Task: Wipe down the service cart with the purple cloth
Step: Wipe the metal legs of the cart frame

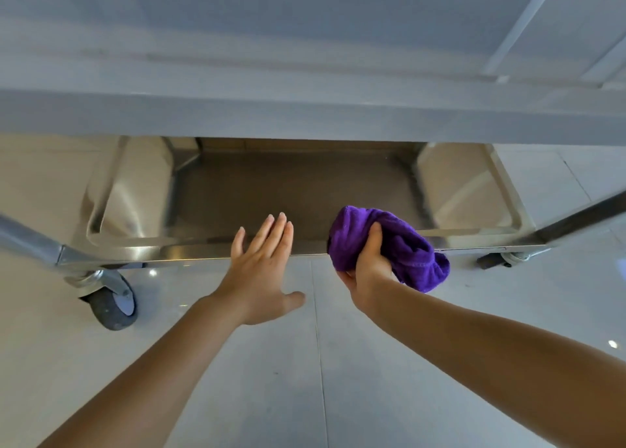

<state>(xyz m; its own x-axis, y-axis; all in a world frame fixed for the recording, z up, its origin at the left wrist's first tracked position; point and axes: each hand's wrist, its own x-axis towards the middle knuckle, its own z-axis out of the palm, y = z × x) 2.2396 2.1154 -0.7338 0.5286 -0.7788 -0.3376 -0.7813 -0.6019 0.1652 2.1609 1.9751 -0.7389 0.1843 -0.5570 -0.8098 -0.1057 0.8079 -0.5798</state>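
— Where's the purple cloth (389, 244)?

— Bunched in my right hand (369, 264), fingers clenched round it, just at the near rim of the cart's bottom shelf (189, 253).

— And the shelf's long axis?

— Left to right, beyond my fingers. My left hand (264, 261) is flat, released, probably hovering over that rim.

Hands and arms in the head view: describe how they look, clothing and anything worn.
Both forearms are bare to the frame edge, with no sleeves in sight. The left hand and right hand wear no gloves, and no rings, watch or bracelets are visible. The left fingernails look plain and short.
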